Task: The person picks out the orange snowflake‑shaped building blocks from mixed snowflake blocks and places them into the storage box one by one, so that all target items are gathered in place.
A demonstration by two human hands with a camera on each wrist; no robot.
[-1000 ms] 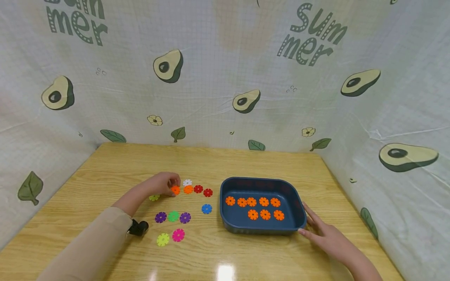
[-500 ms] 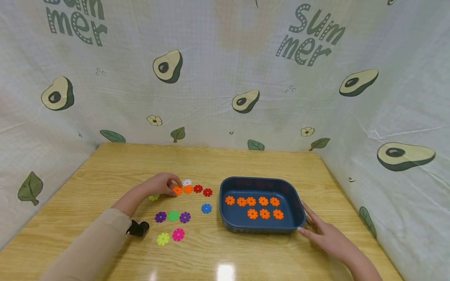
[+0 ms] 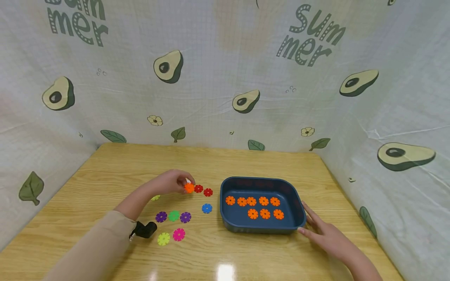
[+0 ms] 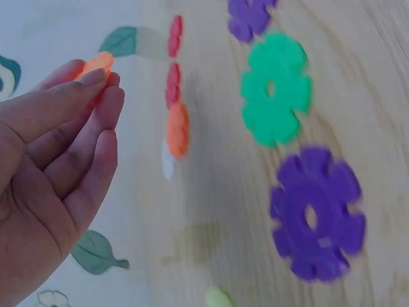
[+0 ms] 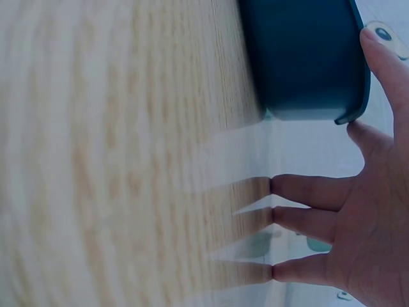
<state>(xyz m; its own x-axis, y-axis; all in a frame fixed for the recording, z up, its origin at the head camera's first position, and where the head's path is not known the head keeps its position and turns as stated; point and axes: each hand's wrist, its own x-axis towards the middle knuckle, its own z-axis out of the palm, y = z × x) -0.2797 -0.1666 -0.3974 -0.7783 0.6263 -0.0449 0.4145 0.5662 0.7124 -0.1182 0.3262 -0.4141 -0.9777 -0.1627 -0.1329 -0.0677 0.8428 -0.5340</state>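
My left hand (image 3: 173, 181) pinches an orange notched disc (image 4: 98, 63) between thumb and fingers, lifted off the table. In the left wrist view a second orange disc (image 4: 178, 130) lies on the table beyond it, beside a white disc (image 4: 167, 160) and two red ones. From the head view, the held disc overlaps these. My right hand (image 3: 327, 236) is at the right end of a dark blue box (image 3: 246, 228). Its thumb and index finger touch the box's rim, while the other fingers (image 5: 307, 188) extend straight with their tips on the table. Several orange discs (image 3: 265, 214) lie flat inside the box.
Left of the box lie a blue disc (image 3: 207, 208), a green disc (image 3: 174, 216) between two purple ones, a pink disc (image 3: 179, 235) and a yellow disc (image 3: 163, 239). Another yellow disc (image 3: 155, 198) is partly under the left forearm. A printed cloth (image 3: 207, 97) hangs behind the table.
My left hand has moved right and up with the orange disc, now over the other orange disc and the white one. The right hand and the box have stayed put.
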